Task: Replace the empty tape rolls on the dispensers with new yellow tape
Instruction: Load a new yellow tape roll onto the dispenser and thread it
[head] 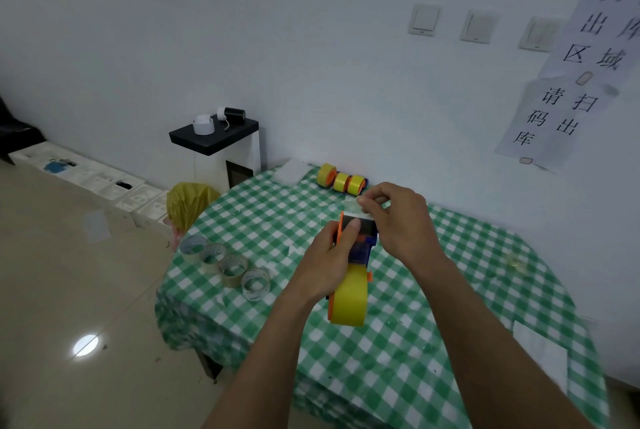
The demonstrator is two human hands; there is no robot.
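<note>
My left hand (327, 260) grips a blue and orange tape dispenser (360, 245) above the table, thumb up on its orange side. A full yellow tape roll (349, 300) sits in the dispenser's near end. My right hand (398, 217) pinches the free end of the tape (355, 208) just above the dispenser's front. Three more dispensers with yellow rolls (343, 180) stand in a row at the table's far edge by the wall. Several empty clear tape cores (225, 267) lie in a line near the table's left edge.
The table has a green checked cloth (415, 342). A white paper sheet (540, 352) lies at its right side. Left of the table are a yellow bag (188, 203) and a small black-topped stand (214, 137). The white wall runs close behind.
</note>
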